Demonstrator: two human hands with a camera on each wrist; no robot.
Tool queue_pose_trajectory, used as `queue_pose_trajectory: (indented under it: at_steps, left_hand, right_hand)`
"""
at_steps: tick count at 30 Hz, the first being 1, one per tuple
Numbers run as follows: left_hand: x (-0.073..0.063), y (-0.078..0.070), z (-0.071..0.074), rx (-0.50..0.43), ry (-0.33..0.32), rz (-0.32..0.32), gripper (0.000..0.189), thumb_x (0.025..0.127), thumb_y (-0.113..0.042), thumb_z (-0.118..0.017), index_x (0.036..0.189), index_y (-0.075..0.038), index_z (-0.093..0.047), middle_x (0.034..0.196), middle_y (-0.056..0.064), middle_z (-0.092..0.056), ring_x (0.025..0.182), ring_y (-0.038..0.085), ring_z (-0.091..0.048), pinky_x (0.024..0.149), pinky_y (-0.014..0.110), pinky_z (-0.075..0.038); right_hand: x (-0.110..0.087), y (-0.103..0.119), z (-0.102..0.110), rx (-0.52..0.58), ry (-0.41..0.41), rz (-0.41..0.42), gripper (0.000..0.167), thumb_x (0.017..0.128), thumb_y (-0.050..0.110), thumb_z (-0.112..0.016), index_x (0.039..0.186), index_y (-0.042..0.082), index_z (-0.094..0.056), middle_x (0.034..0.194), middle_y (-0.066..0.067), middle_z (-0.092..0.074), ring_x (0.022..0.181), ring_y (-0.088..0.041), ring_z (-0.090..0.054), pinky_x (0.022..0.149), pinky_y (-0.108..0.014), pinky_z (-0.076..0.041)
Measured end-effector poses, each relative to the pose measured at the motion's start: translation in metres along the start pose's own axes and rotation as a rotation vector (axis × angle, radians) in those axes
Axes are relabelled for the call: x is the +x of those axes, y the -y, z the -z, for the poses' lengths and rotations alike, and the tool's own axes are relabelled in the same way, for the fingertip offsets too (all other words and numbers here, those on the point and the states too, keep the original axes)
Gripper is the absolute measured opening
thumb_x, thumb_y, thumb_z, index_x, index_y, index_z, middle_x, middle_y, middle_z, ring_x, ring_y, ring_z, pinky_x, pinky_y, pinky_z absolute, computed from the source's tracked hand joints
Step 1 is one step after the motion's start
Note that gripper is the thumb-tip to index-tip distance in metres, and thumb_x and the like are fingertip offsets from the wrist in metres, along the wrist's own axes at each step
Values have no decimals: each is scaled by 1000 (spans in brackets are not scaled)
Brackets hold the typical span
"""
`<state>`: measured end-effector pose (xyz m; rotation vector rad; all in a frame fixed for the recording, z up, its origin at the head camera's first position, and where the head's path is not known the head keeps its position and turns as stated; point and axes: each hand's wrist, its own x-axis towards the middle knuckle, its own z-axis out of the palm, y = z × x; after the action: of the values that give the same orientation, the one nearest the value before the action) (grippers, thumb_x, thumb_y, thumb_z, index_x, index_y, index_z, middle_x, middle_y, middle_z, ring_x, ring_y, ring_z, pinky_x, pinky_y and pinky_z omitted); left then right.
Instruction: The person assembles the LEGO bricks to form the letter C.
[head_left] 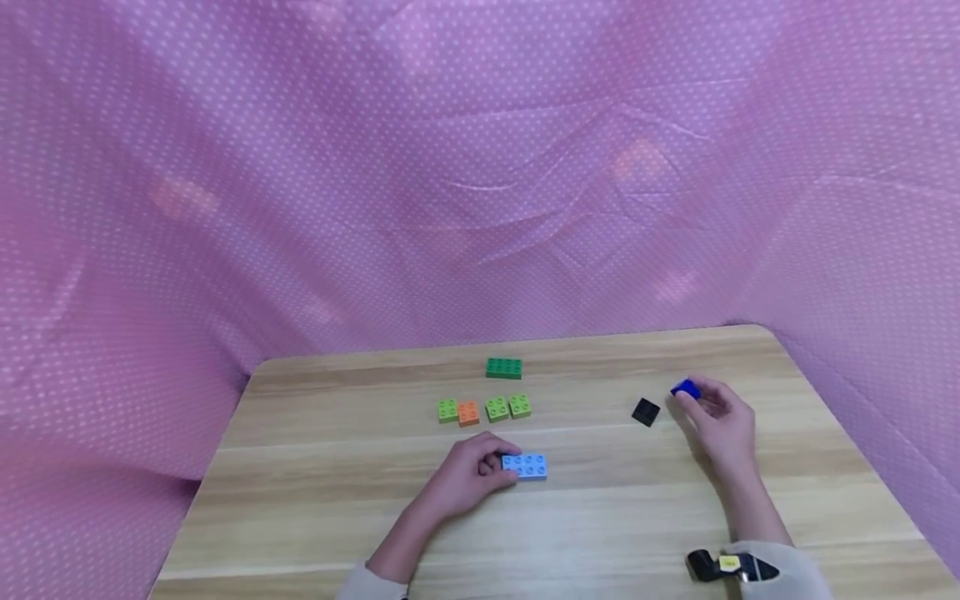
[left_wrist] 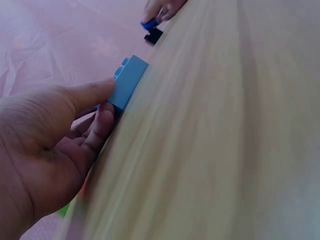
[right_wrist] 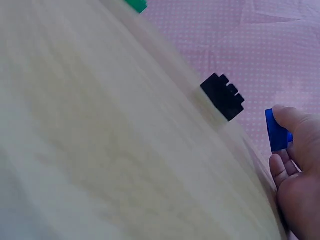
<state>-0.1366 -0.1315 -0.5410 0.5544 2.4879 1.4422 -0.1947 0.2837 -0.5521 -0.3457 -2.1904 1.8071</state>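
My left hand (head_left: 472, 475) grips a light blue toy brick (head_left: 531, 467) by its left end, thumb on the near side and fingers on the far side. In the left wrist view the same light blue brick (left_wrist: 129, 82) sits right at the tabletop, studs facing up. Over on the right, my right hand (head_left: 720, 421) pinches a dark blue brick (head_left: 686, 388) between thumb and fingers. The right wrist view has this dark blue brick (right_wrist: 277, 131) raised beside a black brick (right_wrist: 223, 97). That black brick (head_left: 646, 412) lies just left of my right hand.
Beyond my left hand lie a lime brick (head_left: 447, 410), an orange brick (head_left: 468, 412) beside it, and two more lime bricks (head_left: 507, 407). A dark green brick (head_left: 504, 368) is farther back. Pink dotted cloth (head_left: 480, 208) hangs around the wooden table (head_left: 337, 467).
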Motion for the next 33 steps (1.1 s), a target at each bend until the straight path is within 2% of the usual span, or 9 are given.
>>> queue_pose_trajectory:
  at_steps: [6,8,13,16,23,27,30,33]
  left_hand:
    - [-11,5,6,-56,10,11,29,95,-25,-82,122,-20,-76,97,-5,-67,79,6,-61,67,19,-53]
    - [-11,6,6,-53,12,13,29,95,-25,-82,123,-21,-76,98,-6,-67,80,6,-61,68,19,-53]
    - [-11,6,5,-44,9,20,30,94,-26,-83,123,-21,-76,98,-7,-66,81,6,-61,69,19,-54]
    - [-10,6,4,-43,8,25,30,94,-26,-82,124,-22,-76,99,-7,-66,81,6,-62,69,20,-55]
    - [-9,8,4,-52,-6,17,30,94,-26,-82,123,-21,-76,98,-8,-66,81,6,-62,69,20,-55]
    - [-8,8,4,-48,-7,1,29,95,-26,-82,123,-21,-76,99,-8,-66,82,5,-63,70,20,-56]
    - [-8,7,6,-36,-13,-21,29,95,-25,-82,123,-19,-75,99,-7,-66,82,5,-63,70,21,-57]
    - [-8,8,7,-27,-18,-32,29,95,-24,-81,123,-19,-75,99,-6,-66,82,5,-63,70,21,-57]
  right_hand:
    - [-22,3,1,140,-23,-40,47,95,11,-80,139,1,-65,109,10,-73,99,-4,-67,86,-8,-54]
    - [-30,5,0,136,-24,18,46,96,7,-79,138,-1,-65,111,10,-74,101,-3,-69,89,-9,-54]
    - [-44,13,-15,170,29,241,39,95,-11,-71,134,-11,-64,119,3,-73,106,-6,-71,95,-15,-55]
    - [-54,22,-34,219,138,316,39,95,-15,-67,134,-12,-62,122,-2,-72,108,-8,-71,97,-19,-56]
    - [-88,43,-96,247,501,431,44,96,-14,-66,138,-7,-61,132,-24,-64,120,-17,-67,105,-29,-54]
    - [-104,46,-120,217,608,475,45,94,-12,-70,137,-4,-63,133,-28,-63,124,-21,-66,109,-35,-53]
    - [-112,45,-129,189,675,457,43,94,-7,-74,135,-2,-65,132,-26,-64,123,-24,-66,107,-36,-54]
    - [-114,41,-133,112,732,419,39,94,2,-78,131,2,-68,129,-16,-69,120,-24,-68,103,-35,-57]
